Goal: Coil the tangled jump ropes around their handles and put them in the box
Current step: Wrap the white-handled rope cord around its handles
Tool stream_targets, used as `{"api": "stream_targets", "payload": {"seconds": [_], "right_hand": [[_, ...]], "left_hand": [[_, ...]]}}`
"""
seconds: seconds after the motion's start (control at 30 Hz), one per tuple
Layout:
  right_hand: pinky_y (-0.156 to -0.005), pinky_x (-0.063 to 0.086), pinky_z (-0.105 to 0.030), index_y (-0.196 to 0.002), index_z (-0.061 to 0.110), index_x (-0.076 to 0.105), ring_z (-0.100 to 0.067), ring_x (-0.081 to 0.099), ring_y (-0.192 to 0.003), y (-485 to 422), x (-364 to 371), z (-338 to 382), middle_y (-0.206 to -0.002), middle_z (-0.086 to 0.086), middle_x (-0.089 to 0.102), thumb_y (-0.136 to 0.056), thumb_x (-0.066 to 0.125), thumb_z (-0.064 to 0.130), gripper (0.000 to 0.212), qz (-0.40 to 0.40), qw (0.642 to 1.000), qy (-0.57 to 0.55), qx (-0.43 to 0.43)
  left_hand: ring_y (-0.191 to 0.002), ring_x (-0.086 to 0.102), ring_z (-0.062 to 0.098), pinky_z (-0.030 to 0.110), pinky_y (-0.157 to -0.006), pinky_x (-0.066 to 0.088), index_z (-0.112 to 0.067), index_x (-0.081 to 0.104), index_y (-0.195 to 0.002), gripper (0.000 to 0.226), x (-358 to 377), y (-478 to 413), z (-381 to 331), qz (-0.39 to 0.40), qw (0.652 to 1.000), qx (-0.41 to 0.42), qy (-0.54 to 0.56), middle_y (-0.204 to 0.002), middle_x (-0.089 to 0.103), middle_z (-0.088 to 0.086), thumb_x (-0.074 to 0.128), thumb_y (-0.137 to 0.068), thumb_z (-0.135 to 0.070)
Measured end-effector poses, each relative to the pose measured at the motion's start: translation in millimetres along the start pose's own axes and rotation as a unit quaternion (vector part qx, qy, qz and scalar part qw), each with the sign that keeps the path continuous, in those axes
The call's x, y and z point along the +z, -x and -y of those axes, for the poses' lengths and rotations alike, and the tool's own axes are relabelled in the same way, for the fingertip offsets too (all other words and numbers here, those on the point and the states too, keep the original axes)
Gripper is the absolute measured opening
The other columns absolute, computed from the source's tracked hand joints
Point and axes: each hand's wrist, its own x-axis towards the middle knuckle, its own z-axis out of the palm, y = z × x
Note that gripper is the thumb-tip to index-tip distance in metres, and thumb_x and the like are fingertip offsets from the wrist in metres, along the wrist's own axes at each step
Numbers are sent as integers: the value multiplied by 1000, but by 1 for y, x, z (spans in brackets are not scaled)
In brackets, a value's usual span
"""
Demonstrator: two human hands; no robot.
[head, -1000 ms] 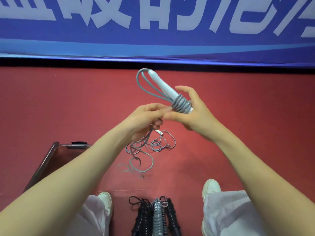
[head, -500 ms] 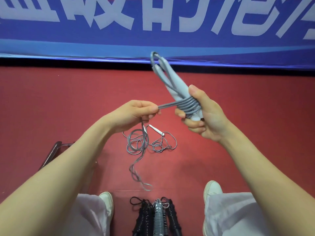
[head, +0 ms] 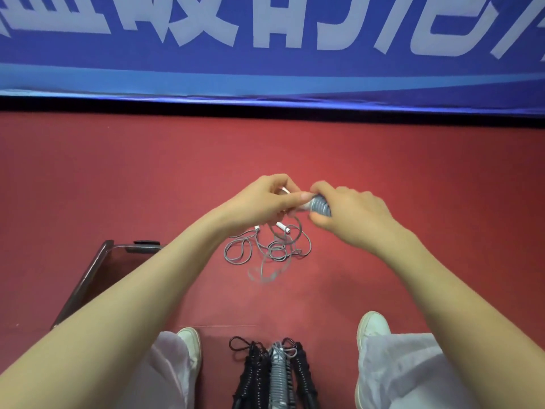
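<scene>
The fingers of the right hand are curling over the tight grey cord coil, with the thumb closing in from beneath, so that hand is clamping the wound part. The left hand is pinching the bare end of the slim white plastic handles just left of the coil, its thumb lying straight along them and its other fingers bent around them.

The winding step looks to be under way. The coil is covering only one end of the handles, and a loose tangle of thin grey cord is trailing down from the coil onto the red floor below it. The next move is calling for more slack to be fed up and each turn laid snug beside the last, without dragging in knots.

The handles are lying nearly level, their long axis running across the view, with the bare tips pointing left and slightly away from the person.

The clear plastic box is waiting left of the coil and nearer the person. Black and grey wound bundles are resting between the feet, not yet boxed
</scene>
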Motion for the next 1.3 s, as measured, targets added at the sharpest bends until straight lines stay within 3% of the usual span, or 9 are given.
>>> {"api": "stream_targets", "payload": {"seconds": [0.13, 0.27, 0.43, 0.57, 0.67, 0.77, 0.87, 1.1, 1.3], "right_hand": [[-67, 34, -36, -141, 31, 35, -44, 61, -97, -2, -2, -1, -119, -9, 51, -96, 46, 48, 49, -128, 992, 10, 10], [-70, 42, -40, -145, 32, 34, -42, 60, -93, -5, 0, -1, -115, -8, 49, -95, 50, 45, 54, -201, 977, -65, 6], [-70, 45, -42, -142, 29, 39, -41, 60, -88, -9, 3, -3, -106, -7, 51, -92, 56, 44, 55, -259, 958, -124, -12], [-54, 43, -37, -134, 21, 50, -41, 61, -69, -11, 5, 0, -96, -11, 54, -89, 62, 41, 51, -322, 938, -124, -36], [-43, 40, -30, -127, 24, 46, -36, 59, -54, -11, 8, 4, -87, -9, 54, -85, 54, 46, 48, -358, 925, -106, -68], [-55, 40, -32, -130, 26, 46, -35, 62, -71, -11, 7, 4, -97, -7, 57, -87, 57, 46, 49, -354, 919, -168, -50], [-71, 35, -30, -131, 27, 49, -21, 58, -98, -10, -1, -2, -115, 7, 57, -87, 65, 44, 49, -314, 903, -293, -6], [-61, 38, -26, -112, 37, 50, -2, 45, -59, -7, -7, 2, -75, 27, 55, -84, 70, 36, 35, -239, 845, -478, -22], [-34, 30, -22, -103, 37, 51, -4, 33, -39, -8, -13, 2, -77, 0, 46, -84, 72, 20, 33, -142, 789, -595, -57]], "left_hand": [[-45, 31, 7, 23, -47, 22, -2, 63, -101, 25, 2, 0, -3, 40, 994, -45, 90, -59, 51, -4, 50, -100, -23], [-47, 43, 5, 16, -47, 39, -6, 64, -90, 10, 4, 1, -8, 35, 978, -71, 194, -63, 59, -2, 60, -92, -15], [-68, 66, 19, 31, -82, 53, -8, 63, -77, 11, 0, 1, -6, -50, 987, -20, 151, -69, 70, 6, 71, -82, -10], [-63, 71, 23, 38, -66, 56, -7, 57, -80, 17, 8, 5, -3, -133, 988, 42, -66, -77, 72, 8, 65, -91, -18], [-62, 72, 23, 31, -47, 53, -6, 49, -93, 13, 13, 11, -8, -63, 997, -19, 48, -101, 69, 17, 55, -97, -17], [-51, 59, 12, 26, -56, 50, -9, 53, -91, 5, 6, 9, -12, -41, 985, -21, 164, -75, 67, 3, 55, -95, -10], [-49, 35, 6, 20, -57, 40, -11, 57, -85, 19, -2, 5, -13, -21, 967, 2, 255, -59, 50, -7, 61, -86, -30], [-50, 41, 6, 17, -59, 40, -8, 62, -79, 26, 1, 2, -6, -19, 962, 21, 270, -59, 51, -4, 59, -78, -34], [-58, 46, 5, 14, -60, 39, -24, 71, -67, 21, 4, -3, 3, -98, 967, 131, 197, -62, 57, -9, 64, -86, -28]]}}
